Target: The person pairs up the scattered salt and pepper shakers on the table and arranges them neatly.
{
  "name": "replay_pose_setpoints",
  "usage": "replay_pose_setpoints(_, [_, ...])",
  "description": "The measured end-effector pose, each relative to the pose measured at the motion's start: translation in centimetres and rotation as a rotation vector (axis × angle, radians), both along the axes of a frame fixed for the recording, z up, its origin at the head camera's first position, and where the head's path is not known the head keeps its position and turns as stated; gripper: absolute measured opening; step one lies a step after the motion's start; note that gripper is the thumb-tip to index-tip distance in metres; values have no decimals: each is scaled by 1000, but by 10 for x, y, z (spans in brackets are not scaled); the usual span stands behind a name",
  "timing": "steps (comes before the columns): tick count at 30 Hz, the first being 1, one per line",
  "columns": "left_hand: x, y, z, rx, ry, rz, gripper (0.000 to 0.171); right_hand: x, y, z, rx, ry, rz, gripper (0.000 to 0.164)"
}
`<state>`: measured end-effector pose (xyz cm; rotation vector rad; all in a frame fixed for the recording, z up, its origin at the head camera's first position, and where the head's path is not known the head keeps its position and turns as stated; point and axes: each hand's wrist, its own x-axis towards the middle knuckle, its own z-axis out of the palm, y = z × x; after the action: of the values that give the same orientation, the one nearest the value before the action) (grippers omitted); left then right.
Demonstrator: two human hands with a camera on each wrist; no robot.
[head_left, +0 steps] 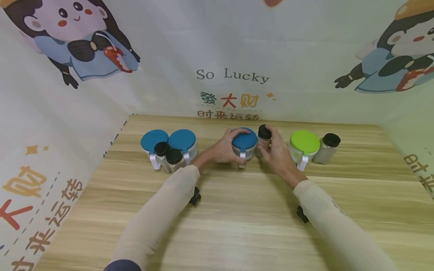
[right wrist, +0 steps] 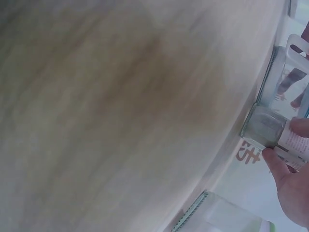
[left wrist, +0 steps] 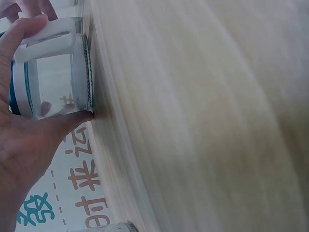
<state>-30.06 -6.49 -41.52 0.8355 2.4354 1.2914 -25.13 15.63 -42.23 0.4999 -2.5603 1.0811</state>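
In the head view my left hand [head_left: 226, 147] grips a clear glass jar with a blue lid [head_left: 245, 139] and a white handle. Its fingers and thumb curl round the jar, which the left wrist view shows standing on the table as an empty-looking glass body [left wrist: 55, 82]. Close on its right, my right hand [head_left: 278, 157] holds a small spice bottle with a black cap [head_left: 264, 131]. The right wrist view shows that bottle's label [right wrist: 294, 142] between thumb and fingers, its base at the table. Bottle and blue-lidded jar stand side by side.
Two more blue-lidded jars [head_left: 183, 139] stand at the left, with two black-capped bottles [head_left: 174, 156] in front. At the right, a green-lidded jar [head_left: 305, 142] stands beside another black-capped bottle [head_left: 327, 150]. A printed cloth [head_left: 234, 49] hangs behind the wooden table [head_left: 244, 218].
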Motion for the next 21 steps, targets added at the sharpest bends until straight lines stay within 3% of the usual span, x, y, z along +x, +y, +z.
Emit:
replay_pose_setpoints(9, [6, -3, 0, 4, 12, 0, 95, 2, -3, -3, -19, -14, -4, 75])
replay_pose_setpoints(15, [15, -4, 3, 21, 90, 46, 110, 11, -7, 1, 65, -37, -125, 97])
replay_pose_setpoints(18, [22, -5, 14, 46, 164, 54, 112, 16, -7, 8, 49, 67, -168, 94])
replay_pose_setpoints(21, [31, -5, 31, 72, 204, 42, 102, 18, -6, 16, -1, 254, -119, 79])
